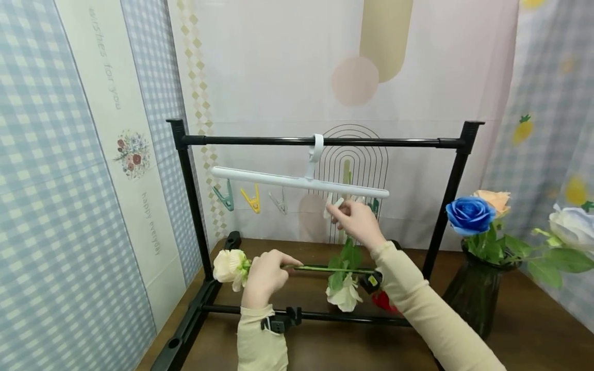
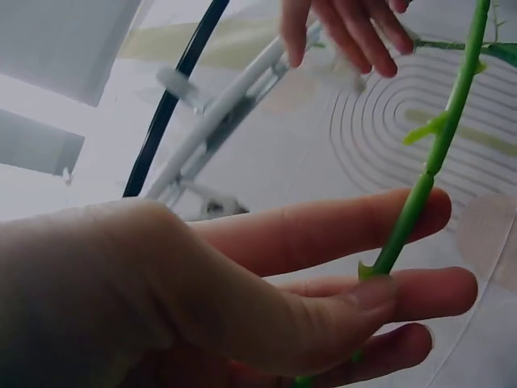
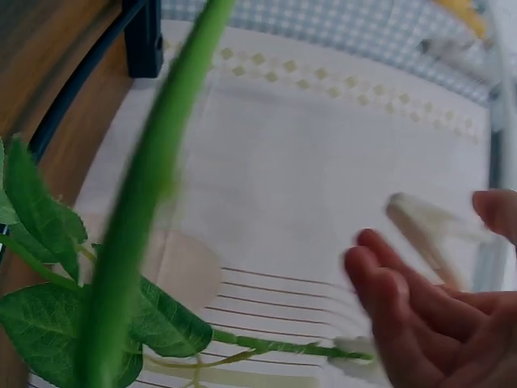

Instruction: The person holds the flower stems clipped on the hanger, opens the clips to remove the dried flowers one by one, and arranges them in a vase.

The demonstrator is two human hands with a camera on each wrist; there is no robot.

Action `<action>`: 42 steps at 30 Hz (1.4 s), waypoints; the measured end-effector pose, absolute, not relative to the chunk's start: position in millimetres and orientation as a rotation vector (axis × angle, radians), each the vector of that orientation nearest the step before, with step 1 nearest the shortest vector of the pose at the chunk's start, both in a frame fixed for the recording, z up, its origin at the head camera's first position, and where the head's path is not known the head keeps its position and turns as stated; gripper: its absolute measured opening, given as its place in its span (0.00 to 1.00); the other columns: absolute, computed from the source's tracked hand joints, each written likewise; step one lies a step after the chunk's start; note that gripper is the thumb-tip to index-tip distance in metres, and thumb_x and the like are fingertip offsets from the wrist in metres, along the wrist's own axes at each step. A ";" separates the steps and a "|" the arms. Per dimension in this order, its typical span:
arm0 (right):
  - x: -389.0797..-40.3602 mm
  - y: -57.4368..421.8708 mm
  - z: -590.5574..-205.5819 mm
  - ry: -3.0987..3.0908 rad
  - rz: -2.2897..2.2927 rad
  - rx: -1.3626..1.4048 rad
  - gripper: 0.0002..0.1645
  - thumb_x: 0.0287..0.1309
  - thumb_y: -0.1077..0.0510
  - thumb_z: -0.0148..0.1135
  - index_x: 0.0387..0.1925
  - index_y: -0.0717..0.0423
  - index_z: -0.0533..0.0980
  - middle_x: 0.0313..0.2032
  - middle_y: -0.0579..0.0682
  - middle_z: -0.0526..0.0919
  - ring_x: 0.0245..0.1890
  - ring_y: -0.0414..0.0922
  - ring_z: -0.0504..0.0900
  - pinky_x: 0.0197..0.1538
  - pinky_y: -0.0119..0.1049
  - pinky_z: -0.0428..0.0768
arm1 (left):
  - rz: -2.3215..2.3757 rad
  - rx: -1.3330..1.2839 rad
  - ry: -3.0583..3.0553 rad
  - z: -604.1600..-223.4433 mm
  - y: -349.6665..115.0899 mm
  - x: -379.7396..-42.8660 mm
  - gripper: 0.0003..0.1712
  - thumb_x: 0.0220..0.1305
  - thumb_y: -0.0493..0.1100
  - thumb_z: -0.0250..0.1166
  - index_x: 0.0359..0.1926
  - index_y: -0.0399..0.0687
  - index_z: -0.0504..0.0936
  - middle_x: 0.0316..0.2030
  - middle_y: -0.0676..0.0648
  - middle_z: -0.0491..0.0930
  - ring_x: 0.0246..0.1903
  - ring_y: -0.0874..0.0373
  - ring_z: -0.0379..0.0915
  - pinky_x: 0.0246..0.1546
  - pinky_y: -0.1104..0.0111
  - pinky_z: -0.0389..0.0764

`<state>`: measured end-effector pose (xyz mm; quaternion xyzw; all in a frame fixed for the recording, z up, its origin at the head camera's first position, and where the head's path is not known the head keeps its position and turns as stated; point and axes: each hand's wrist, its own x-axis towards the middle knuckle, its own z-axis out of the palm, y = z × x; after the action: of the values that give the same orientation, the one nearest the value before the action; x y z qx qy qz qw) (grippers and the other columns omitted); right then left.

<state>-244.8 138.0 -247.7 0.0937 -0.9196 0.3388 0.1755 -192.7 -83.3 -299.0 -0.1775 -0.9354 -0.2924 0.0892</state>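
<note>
My left hand (image 1: 268, 275) holds a cream rose (image 1: 229, 267) by its green stem (image 2: 446, 137), thumb against the fingers, bloom pointing left. The stem runs rightward, passing below my right hand (image 1: 357, 220). That hand is raised under the white hanger (image 1: 278, 179), fingertips right at a white clothespin (image 1: 327, 207). In the right wrist view the thumb and fingers are spread around the pale clothespin (image 3: 424, 234), with a gap between them. Another white rose (image 1: 344, 293) hangs head down beneath, its stem (image 3: 283, 346) reaching up to a white clip partly behind the hand.
The hanger hooks over a black rack (image 1: 260, 140). Green (image 1: 225, 197), yellow (image 1: 252, 199) and grey (image 1: 279, 202) clothespins hang along its left part, a dark green clip (image 1: 374, 205) at right. A red flower (image 1: 384, 301) is low behind my right sleeve. A dark vase (image 1: 478, 293) holds several roses.
</note>
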 end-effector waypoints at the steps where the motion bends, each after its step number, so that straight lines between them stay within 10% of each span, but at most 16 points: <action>1: -238.1 138.2 -252.2 -2.614 0.935 0.294 0.26 0.66 0.41 0.55 0.42 0.60 0.80 0.34 0.55 0.88 0.28 0.43 0.84 0.32 0.35 0.80 | -0.849 -0.545 -2.779 -300.3 -79.1 -192.4 0.22 0.54 0.28 0.60 0.40 0.58 0.90 0.35 0.52 0.88 0.30 0.57 0.76 0.46 0.56 0.74; 9: -179.8 135.0 -286.1 -2.512 0.581 0.578 0.04 0.57 0.59 0.66 0.35 0.52 0.83 0.29 0.44 0.87 0.25 0.35 0.81 0.28 0.26 0.76 | -0.782 -0.703 -2.660 -302.7 -50.9 -192.4 0.17 0.55 0.32 0.63 0.38 0.58 0.90 0.31 0.54 0.88 0.23 0.60 0.75 0.37 0.61 0.73; 18: -154.0 138.0 -309.4 -2.409 0.294 0.610 0.09 0.45 0.60 0.74 0.29 0.47 0.81 0.25 0.40 0.82 0.23 0.32 0.76 0.24 0.23 0.70 | -0.851 -0.831 -2.620 -301.4 -33.2 -194.7 0.20 0.50 0.25 0.55 0.27 0.52 0.88 0.18 0.54 0.79 0.16 0.65 0.55 0.27 0.73 0.58; 32: -136.3 167.1 -323.2 -2.335 0.196 0.503 0.12 0.44 0.66 0.75 0.24 0.48 0.79 0.20 0.39 0.71 0.17 0.31 0.62 0.21 0.23 0.61 | -0.853 -0.958 -2.609 -295.5 3.6 -181.8 0.17 0.55 0.27 0.58 0.32 0.51 0.87 0.21 0.55 0.80 0.21 0.63 0.65 0.39 0.66 0.63; 42: -121.1 207.5 -293.8 -2.094 0.213 0.496 0.14 0.42 0.70 0.74 0.27 0.52 0.79 0.25 0.43 0.80 0.22 0.35 0.76 0.26 0.28 0.74 | -1.091 -1.379 -1.841 -274.5 13.0 -149.0 0.07 0.59 0.35 0.68 0.39 0.48 0.85 0.37 0.53 0.85 0.42 0.61 0.80 0.50 0.68 0.76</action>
<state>-121.1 207.5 -293.8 0.2026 -0.8545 0.0868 0.4703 -149.0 13.0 -274.5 -0.5177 -0.6912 -0.4099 0.2937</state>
